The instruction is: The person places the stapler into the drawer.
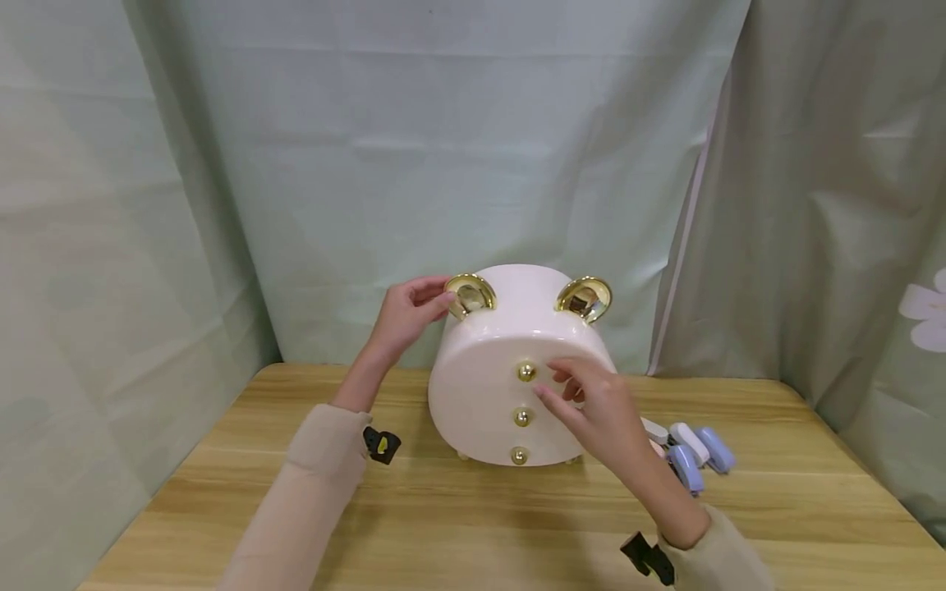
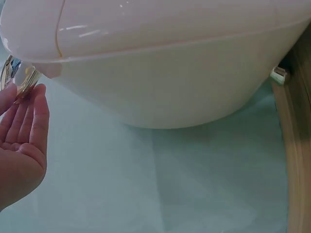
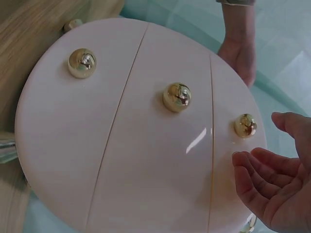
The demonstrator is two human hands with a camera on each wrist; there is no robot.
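Glossy white round box w/ gold ball knobs [image 1: 510,386] stands on wooden table [image 1: 473,525]. Left hand [image 1: 402,316] fingers straight, touching gold ear [image 1: 470,294]. Right hand [image 1: 599,410] relaxed, holding nothing, near top knob [image 1: 526,371], partly hiding blue-white clips [image 1: 695,455].

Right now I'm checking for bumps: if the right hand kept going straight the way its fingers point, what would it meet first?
Most likely the top gold knob on the pink box's front. The right hand has loosely curled fingertips just short of that knob, holding nothing. Depth is hard to judge, so they may touch the front panel first.
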